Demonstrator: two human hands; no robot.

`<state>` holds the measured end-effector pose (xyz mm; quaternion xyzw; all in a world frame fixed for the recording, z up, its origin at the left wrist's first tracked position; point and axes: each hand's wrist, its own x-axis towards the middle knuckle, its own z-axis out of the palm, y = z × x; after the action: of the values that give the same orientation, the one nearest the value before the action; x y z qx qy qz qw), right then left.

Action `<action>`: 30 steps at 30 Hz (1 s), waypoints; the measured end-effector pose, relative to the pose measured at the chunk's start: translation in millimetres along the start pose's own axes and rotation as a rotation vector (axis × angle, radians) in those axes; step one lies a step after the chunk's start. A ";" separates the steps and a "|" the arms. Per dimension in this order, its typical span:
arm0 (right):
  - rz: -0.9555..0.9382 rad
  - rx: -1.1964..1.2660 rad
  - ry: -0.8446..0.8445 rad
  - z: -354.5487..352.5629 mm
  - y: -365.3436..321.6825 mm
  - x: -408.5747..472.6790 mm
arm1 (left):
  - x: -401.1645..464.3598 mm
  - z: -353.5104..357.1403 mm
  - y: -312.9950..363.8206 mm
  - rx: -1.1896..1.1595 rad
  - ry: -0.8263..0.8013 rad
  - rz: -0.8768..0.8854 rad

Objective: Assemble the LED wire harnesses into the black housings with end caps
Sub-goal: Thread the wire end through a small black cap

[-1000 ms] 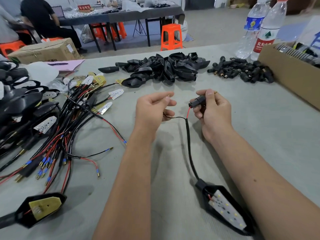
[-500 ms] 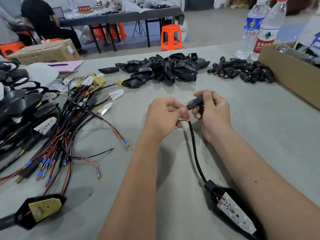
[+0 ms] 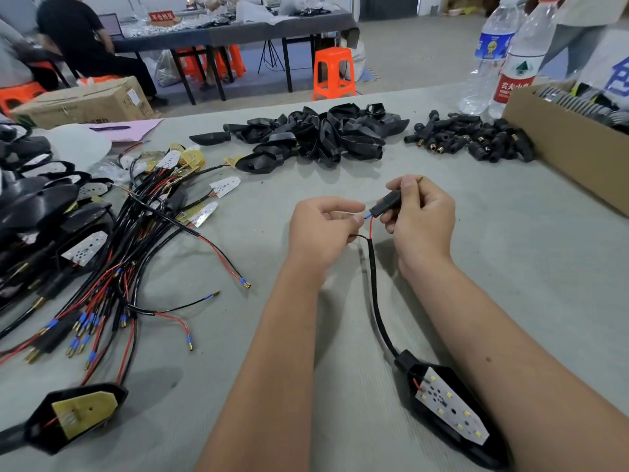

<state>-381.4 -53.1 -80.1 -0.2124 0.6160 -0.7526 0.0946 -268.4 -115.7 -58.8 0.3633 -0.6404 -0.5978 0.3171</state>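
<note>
Both forearms reach forward over the grey surface [image 3: 510, 267]. The right hand [image 3: 422, 223] pinches a black end cap [image 3: 388, 202] between thumb and forefinger; the left hand [image 3: 323, 229], fingers curled, grips a blue-tipped wire [image 3: 367, 217] at the cap's mouth. The cable [image 3: 376, 294] trails back to a black housing [image 3: 442, 400] lying beside the right forearm.

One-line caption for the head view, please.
Right hand holds a black end cap while left hand pinches the blue-tipped wire at its opening.
</note>
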 end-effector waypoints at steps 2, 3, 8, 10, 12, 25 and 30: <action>0.006 0.023 -0.013 0.8 -1.3 -0.6 | -0.3 -0.9 0.7 -0.073 0.066 -0.022; 0.011 0.036 -0.021 0.6 -2.0 -0.8 | -0.2 -0.9 0.5 -0.111 0.103 -0.033; 0.035 0.110 -0.031 -0.7 -5.0 -0.6 | -0.8 2.7 1.9 -0.225 0.125 -0.088; 0.044 0.131 0.004 -1.3 -5.0 -0.2 | -1.5 3.2 4.4 -0.257 0.054 -0.124; 0.054 0.145 0.027 -1.8 -4.7 0.3 | -2.7 3.6 7.1 -0.287 -0.010 -0.146; 0.088 0.206 0.007 -2.4 -7.3 0.9 | -3.1 21.1 3.5 -0.346 0.226 -0.145; 0.099 0.220 0.045 -2.4 -8.2 2.0 | -0.9 11.8 2.7 -0.354 0.195 -0.177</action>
<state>-383.3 -49.9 -72.1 -0.1531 0.5412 -0.8148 0.1408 -278.1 -108.5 -57.0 0.4128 -0.4576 -0.6883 0.3826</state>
